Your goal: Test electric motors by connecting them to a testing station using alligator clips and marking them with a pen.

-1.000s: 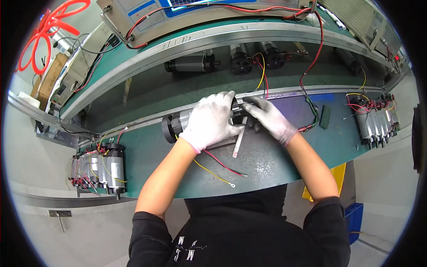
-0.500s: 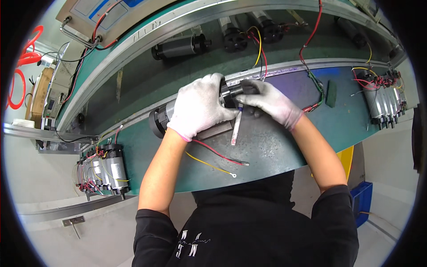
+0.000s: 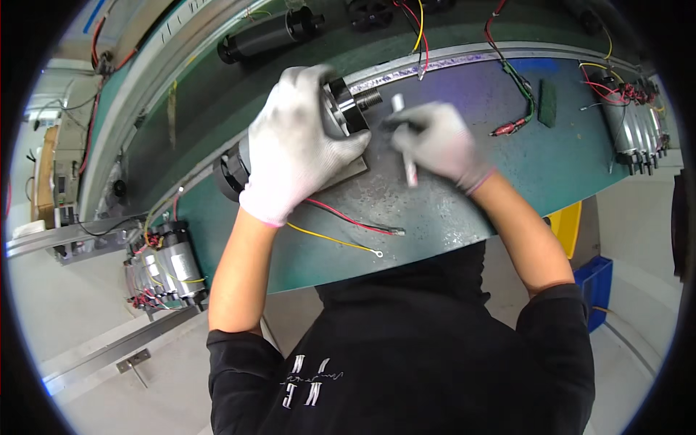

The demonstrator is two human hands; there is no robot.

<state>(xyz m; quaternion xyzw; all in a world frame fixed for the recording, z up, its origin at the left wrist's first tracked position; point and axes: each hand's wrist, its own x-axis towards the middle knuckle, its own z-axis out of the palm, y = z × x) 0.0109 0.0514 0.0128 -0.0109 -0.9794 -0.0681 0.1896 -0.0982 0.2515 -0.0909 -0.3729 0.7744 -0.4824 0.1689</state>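
My left hand, in a white glove, is wrapped round an electric motor lying on the bench. The motor's black cap shows at the left; a black collar and threaded shaft stick out at the right. A flat grey block shows beneath it, partly hidden by the hand. Red and black leads and a yellow wire with a ring terminal run out toward me. My right hand, gloved and motion-blurred, grips a white marker pen a little right of the shaft, apart from it.
More motors stand at the bench's left edge, and several at the right. Behind the rail, another motor lies on its side. A red clip on a cable and a dark green pad lie to the right.
My right hand has drawn back from the shaft to the right with the pen, which has tilted the other way. My left hand still holds the motor. The whole view has shifted.
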